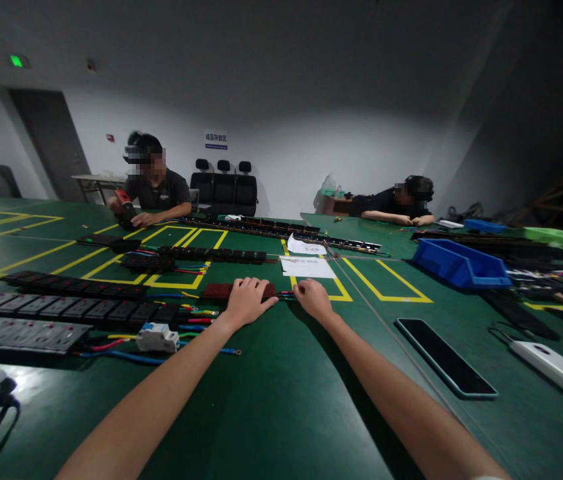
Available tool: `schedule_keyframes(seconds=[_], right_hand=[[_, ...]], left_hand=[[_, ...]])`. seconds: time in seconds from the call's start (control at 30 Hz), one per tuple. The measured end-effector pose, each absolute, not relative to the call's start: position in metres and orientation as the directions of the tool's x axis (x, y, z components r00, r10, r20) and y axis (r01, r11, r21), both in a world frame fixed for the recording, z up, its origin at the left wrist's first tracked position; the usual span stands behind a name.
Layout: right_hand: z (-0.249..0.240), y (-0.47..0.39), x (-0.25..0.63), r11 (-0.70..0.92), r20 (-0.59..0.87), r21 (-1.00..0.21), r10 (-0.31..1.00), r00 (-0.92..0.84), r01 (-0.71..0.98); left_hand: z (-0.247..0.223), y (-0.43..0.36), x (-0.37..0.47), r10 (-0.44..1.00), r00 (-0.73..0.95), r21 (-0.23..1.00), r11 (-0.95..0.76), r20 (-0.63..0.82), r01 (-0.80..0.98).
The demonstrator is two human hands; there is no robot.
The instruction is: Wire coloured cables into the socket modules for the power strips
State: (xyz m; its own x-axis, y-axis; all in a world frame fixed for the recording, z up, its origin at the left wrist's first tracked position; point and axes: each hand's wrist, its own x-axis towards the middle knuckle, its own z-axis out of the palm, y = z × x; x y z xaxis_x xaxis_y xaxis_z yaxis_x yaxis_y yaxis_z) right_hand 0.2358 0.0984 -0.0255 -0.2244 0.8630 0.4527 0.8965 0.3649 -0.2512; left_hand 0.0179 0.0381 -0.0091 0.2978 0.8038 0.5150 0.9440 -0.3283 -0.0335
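Observation:
A dark red strip-shaped part (217, 291) lies on the green table, and my left hand (247, 301) is laid over its right half. The fingers wrap across its top, with the thumb stretched to the right. Thin coloured wires (287, 295) come out of the strip's right end. At those wires my right hand (314, 298) is closed, its fingers curled and partly hidden. Just beyond the hands is a white paper sheet (307, 267). Left of my left arm, black power strips (68, 307) and a grey power strip (24, 333) trail coloured leads beside a white circuit breaker (157, 337).
A phone (446, 359) and a white elongated box (556, 373) lie to the right, near a blue bin (461, 263). Long black strips (281, 233) stretch across the far side. Across the table sit a person with a red tool (122, 196) and another person (401, 203).

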Motion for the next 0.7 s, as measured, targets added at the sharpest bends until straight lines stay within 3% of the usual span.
schedule_keyframes(seconds=[0.7], right_hand=[[-0.0266,0.0989,0.2364,0.362,0.445,-0.26,0.867,-0.222,0.895]], left_hand=[[-0.0074,0.0347,0.0187,0.823,0.289,-0.009,-0.326,0.489,0.945]])
